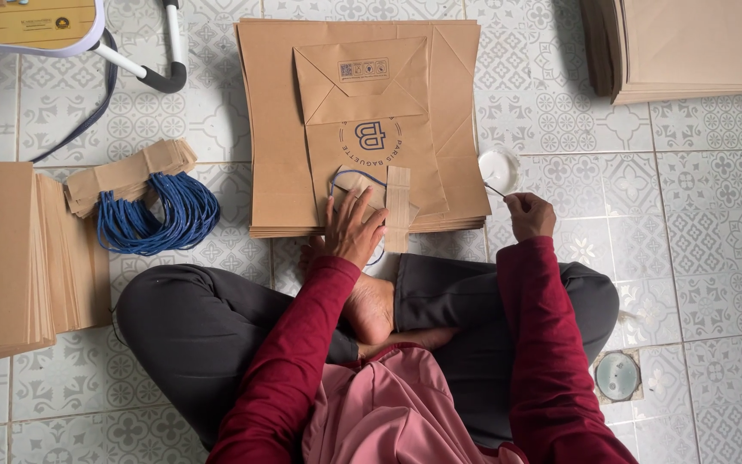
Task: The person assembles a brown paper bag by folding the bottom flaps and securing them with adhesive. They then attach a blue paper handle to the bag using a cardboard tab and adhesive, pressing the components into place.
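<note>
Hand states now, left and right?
Left hand: open, fingers spread, pressing flat on the top paper bag by its blue cord handle.
Right hand: closed, pinching a thin stick.

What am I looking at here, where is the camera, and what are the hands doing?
There is no machine here: a person sits cross-legged on a patterned tile floor, and the single picture comes from a camera worn on their head, looking down. The left hand presses flat on a blue cord handle and a paper strip on top of a stack of flat brown paper bags. The right hand pinches a thin stick, its tip near a small white dish, whose contents I cannot make out. To the left lie a bundle of blue cords and more brown paper stacks; another stack sits at the top right.
</note>
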